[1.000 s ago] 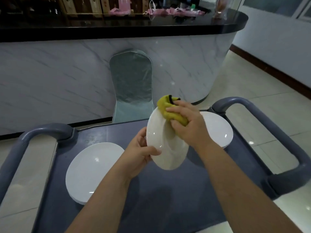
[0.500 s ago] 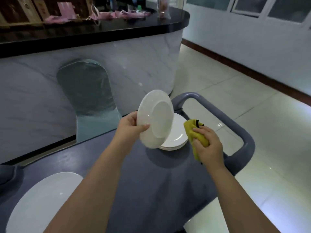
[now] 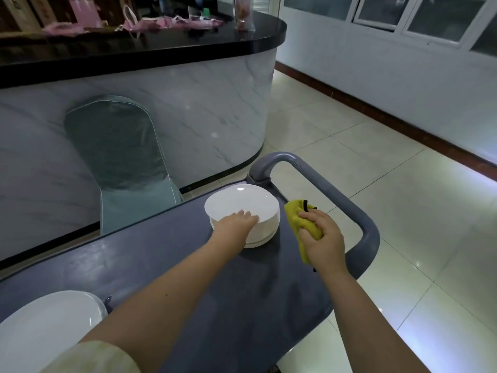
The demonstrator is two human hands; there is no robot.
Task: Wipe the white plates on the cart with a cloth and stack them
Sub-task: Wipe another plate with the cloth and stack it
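Dark grey cart [image 3: 166, 265] top, parked beside a marble-fronted counter [image 3: 161, 109]. At its far right end, by the handle [image 3: 357, 216], stands a stack of white plates [image 3: 261, 234]. The left hand [image 3: 234, 223] lays nearly straight fingers on the near rim of the top plate [image 3: 242, 199] — setting it down, I judge. The right hand [image 3: 325, 240] grips a bunched yellow cloth [image 3: 297, 215] just beside the stack, touching no plate. A second pile of plates [image 3: 45, 321] waits at the near left corner — likely unwiped, so work remains. No brand or writing is legible.
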